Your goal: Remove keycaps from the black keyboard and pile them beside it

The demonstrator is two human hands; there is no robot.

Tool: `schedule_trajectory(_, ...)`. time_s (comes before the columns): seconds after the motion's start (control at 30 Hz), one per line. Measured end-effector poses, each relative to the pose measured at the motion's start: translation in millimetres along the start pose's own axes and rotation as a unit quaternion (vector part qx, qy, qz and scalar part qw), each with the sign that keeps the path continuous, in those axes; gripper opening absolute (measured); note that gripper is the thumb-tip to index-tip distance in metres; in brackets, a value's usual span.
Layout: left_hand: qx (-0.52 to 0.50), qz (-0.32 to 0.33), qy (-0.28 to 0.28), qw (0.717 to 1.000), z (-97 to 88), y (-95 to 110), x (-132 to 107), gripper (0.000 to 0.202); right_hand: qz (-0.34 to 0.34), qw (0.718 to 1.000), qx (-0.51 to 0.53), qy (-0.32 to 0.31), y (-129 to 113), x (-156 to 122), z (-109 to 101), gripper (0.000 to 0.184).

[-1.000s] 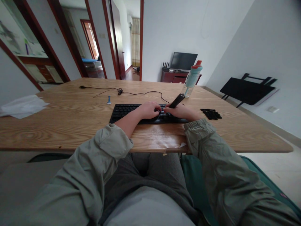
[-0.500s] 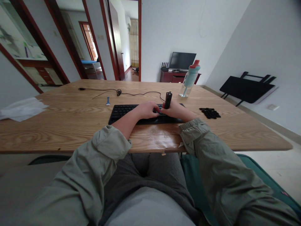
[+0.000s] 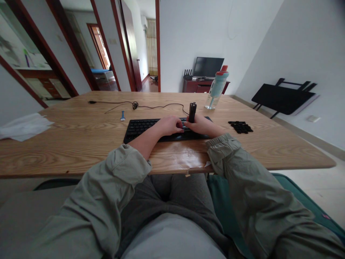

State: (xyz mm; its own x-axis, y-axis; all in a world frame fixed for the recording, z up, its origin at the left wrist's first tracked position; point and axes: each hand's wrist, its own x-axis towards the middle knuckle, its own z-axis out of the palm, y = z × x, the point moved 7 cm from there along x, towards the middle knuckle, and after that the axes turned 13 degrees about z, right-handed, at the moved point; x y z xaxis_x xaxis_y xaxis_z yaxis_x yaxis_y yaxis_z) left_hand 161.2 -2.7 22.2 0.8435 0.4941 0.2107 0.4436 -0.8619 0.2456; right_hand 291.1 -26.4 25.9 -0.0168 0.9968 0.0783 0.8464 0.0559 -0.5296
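A black keyboard (image 3: 142,127) lies on the wooden table (image 3: 81,140) in front of me. My left hand (image 3: 169,125) rests on its keys with fingers curled, pressing down near the middle. My right hand (image 3: 203,126) is closed round a dark stick-shaped tool (image 3: 192,111) that stands upright over the keyboard's right part. A pile of loose black keycaps (image 3: 240,127) lies on the table to the right of my right hand.
A teal bottle with a red lid (image 3: 217,88) stands behind the keyboard. A black cable (image 3: 140,105) and a small blue tool (image 3: 123,115) lie further back. White paper (image 3: 24,126) sits at the left edge. A folded black table (image 3: 283,97) leans on the right wall.
The dark tool in my right hand has swung from a rightward slant to upright. My left hand has stayed on the keys. The camera has tilted slightly.
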Motion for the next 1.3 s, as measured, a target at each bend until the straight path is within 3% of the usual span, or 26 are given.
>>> schedule_trajectory(0.33, -0.018, -0.011, 0.010, 1.000, -1.2, 0, -1, 0.022, -0.042, 0.999, -0.023, -0.009, -7, 6, -1, 0.015)
schedule_trajectory(0.73, -0.051, 0.003, 0.020, 0.999, 1.2, -4, -1, 0.021, -0.039, 0.997, -0.070, -0.006, -10, 10, -1, 0.022)
schedule_trajectory(1.3, -0.080, -0.008, 0.027, 0.996, -0.1, -4, -4, 0.022, -0.058, 0.997, -0.041, -0.010, -12, 11, 0, 0.023)
